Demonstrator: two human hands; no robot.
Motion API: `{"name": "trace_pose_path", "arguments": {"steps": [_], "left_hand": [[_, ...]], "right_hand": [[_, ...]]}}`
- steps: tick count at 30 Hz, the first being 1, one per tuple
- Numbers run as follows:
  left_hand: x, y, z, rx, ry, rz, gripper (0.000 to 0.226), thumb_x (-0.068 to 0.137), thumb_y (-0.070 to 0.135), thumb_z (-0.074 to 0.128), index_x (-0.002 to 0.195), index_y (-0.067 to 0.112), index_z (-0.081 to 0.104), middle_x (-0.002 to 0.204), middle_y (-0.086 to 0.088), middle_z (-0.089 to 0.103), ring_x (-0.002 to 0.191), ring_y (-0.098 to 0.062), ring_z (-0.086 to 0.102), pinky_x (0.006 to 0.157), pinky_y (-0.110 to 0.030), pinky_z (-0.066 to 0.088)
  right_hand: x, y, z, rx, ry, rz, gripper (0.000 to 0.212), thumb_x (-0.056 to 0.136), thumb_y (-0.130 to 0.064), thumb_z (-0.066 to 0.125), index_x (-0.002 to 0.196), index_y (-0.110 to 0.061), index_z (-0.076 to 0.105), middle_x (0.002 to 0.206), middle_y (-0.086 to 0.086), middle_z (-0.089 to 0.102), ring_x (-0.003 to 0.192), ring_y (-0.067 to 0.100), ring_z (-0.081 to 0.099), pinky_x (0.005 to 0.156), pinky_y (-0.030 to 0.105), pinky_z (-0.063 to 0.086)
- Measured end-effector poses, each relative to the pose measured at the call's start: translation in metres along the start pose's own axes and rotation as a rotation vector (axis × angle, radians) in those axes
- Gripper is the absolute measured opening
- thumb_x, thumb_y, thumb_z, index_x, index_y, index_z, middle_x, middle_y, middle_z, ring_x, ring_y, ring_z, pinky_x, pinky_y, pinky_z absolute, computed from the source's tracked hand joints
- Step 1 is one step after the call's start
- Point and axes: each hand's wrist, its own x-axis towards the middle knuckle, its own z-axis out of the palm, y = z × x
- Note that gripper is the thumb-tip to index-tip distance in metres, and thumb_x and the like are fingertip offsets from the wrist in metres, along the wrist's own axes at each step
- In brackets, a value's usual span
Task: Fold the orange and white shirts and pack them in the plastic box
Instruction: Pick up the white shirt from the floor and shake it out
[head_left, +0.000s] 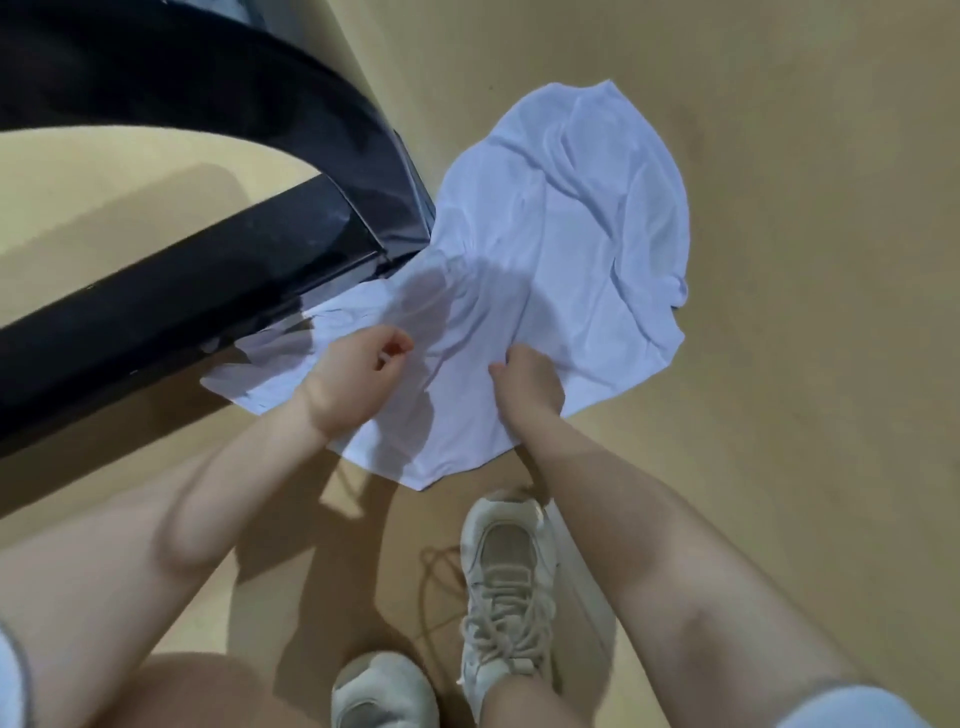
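**White shirt on the floor, both hands bunching it up**

So the white shirt (561, 249) is spread out crumpled on the tan floor (805, 260), taking up the middle of the frame and running toward the upper right. Its left edge tucks in right against the black frame (182, 291) that cuts across the upper left.

Left hand (358, 374) sits near the center, fingers curled in tight and pinching a bit of the fabric near the shirt's lower left part. Right hand (530, 384) is just to the right of it, also closed, with a fold of the same shirt gathered in its grip. The two hands are near each other but not touching.

Bottom center you can see two white sneakers (504, 587) standing on the floor, just below the shirt's near edge.
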Motion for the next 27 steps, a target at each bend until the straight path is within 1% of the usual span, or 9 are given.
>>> {"name": "trace_pose_path", "arguments": {"steps": [2,5,10,13,16,19,21,24,27], "left_hand": [[-0.006,-0.004,-0.008,0.033,-0.019,0.007,0.024,0.089,0.01,0.049,0.11,0.01,0.062,0.11,-0.008,0.065,0.083,-0.013,0.049,0.069,-0.015,0.029],[-0.04,0.008,-0.029,-0.052,-0.006,-0.075,0.022,0.091,0.012,0.048,0.107,0.012,0.062,0.105,-0.006,0.067,0.083,-0.016,0.054,0.073,-0.021,0.034],[-0.126,0.068,-0.079,-0.225,-0.027,-0.12,0.028,0.092,0.018,0.051,0.119,0.012,0.054,0.112,-0.006,0.062,0.085,-0.016,0.056,0.074,-0.022,0.037],[-0.178,0.116,-0.121,-0.257,-0.004,-0.043,0.056,0.085,0.023,0.063,0.135,0.014,0.039,0.131,-0.006,0.05,0.106,-0.018,0.053,0.089,-0.031,0.044],[-0.218,0.171,-0.172,-0.305,0.095,0.015,0.071,0.076,0.026,0.072,0.136,0.011,0.037,0.135,-0.008,0.045,0.123,-0.023,0.045,0.103,-0.039,0.04],[-0.245,0.225,-0.223,-0.533,0.117,-0.036,0.038,0.074,0.031,0.063,0.109,0.023,0.051,0.106,0.007,0.06,0.104,-0.019,0.057,0.088,-0.039,0.05],[-0.258,0.253,-0.25,-0.572,0.058,-0.055,0.015,0.08,0.03,0.052,0.09,0.02,0.056,0.086,0.002,0.064,0.085,-0.021,0.06,0.078,-0.04,0.05],[-0.277,0.283,-0.286,-0.617,0.022,0.004,0.031,0.079,0.039,0.053,0.085,0.01,0.059,0.085,-0.019,0.064,0.072,-0.027,0.056,0.07,-0.042,0.048],[-0.299,0.309,-0.32,-0.71,0.044,0.012,0.039,0.075,0.044,0.061,0.089,0.008,0.063,0.093,-0.025,0.066,0.08,-0.037,0.064,0.075,-0.05,0.053]], "right_hand": [[-0.008,-0.012,-0.002,0.052,0.021,-0.012,0.015,0.093,-0.022,0.043,0.086,-0.011,0.049,0.107,0.017,0.059,0.096,0.033,0.056,0.07,0.033,0.037],[-0.044,-0.032,-0.032,0.187,0.074,-0.088,0.026,0.09,-0.018,0.045,0.066,-0.012,0.038,0.087,0.017,0.05,0.079,0.026,0.046,0.066,0.031,0.031],[-0.159,-0.087,-0.14,0.578,0.008,-0.201,0.019,0.094,-0.019,0.046,0.076,-0.014,0.046,0.069,-0.001,0.048,0.065,0.013,0.043,0.061,0.024,0.036],[-0.232,-0.125,-0.209,0.753,-0.021,-0.267,0.015,0.094,-0.022,0.046,0.083,-0.012,0.05,0.077,0.006,0.053,0.075,0.018,0.051,0.07,0.036,0.043],[-0.296,-0.164,-0.278,0.869,-0.094,-0.294,0.013,0.089,-0.028,0.049,0.085,-0.018,0.055,0.082,0.01,0.061,0.08,0.022,0.058,0.078,0.045,0.05],[-0.348,-0.195,-0.337,0.969,-0.161,-0.336,0.011,0.093,-0.017,0.049,0.088,-0.014,0.059,0.084,0.01,0.065,0.079,0.023,0.063,0.077,0.039,0.052],[-0.369,-0.208,-0.369,1.023,-0.138,-0.329,0.013,0.095,-0.013,0.048,0.087,-0.012,0.059,0.078,0.007,0.065,0.074,0.019,0.062,0.071,0.031,0.052],[-0.387,-0.219,-0.409,1.03,-0.02,-0.313,0.013,0.094,-0.015,0.048,0.087,-0.011,0.058,0.076,0.004,0.061,0.072,0.015,0.056,0.067,0.023,0.047],[-0.406,-0.223,-0.435,0.999,0.012,-0.214,0.011,0.094,-0.014,0.048,0.088,-0.019,0.056,0.078,-0.002,0.056,0.078,0.014,0.05,0.073,0.022,0.041]]}}
